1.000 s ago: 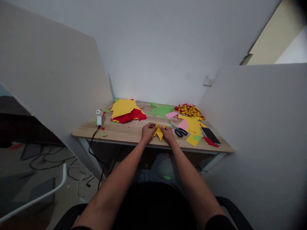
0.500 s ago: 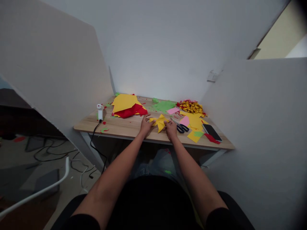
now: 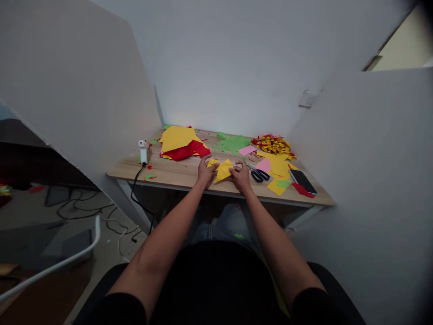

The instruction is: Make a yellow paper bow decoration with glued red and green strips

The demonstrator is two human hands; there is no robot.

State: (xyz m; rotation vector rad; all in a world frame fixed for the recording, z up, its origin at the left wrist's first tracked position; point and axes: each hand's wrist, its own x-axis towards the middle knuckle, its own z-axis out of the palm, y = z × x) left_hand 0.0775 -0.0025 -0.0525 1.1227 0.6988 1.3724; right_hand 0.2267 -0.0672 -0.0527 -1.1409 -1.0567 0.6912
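Observation:
A creased yellow paper piece [image 3: 223,170] is between my hands at the front edge of the wooden table [image 3: 176,177]. My left hand [image 3: 205,172] grips its left side, fingers bent round it. On its right side, the fingertips of my right hand [image 3: 241,175] pinch the paper. Dark-handled scissors [image 3: 260,175] lie just right of my right hand. Beyond the hands are a green paper sheet [image 3: 233,144] and a pink piece [image 3: 247,150].
Yellow sheets [image 3: 177,137] with red paper [image 3: 184,151] lie at the back left. A white corded tool [image 3: 143,152] stands at the left. At the right are a heap of folded yellow pieces [image 3: 274,145] and a phone [image 3: 303,181]. White partitions flank the table.
The yellow piece was spread in a star-like shape and now looks more folded, its points less spread. The fingers of both hands have shifted on it. The view has moved slightly.

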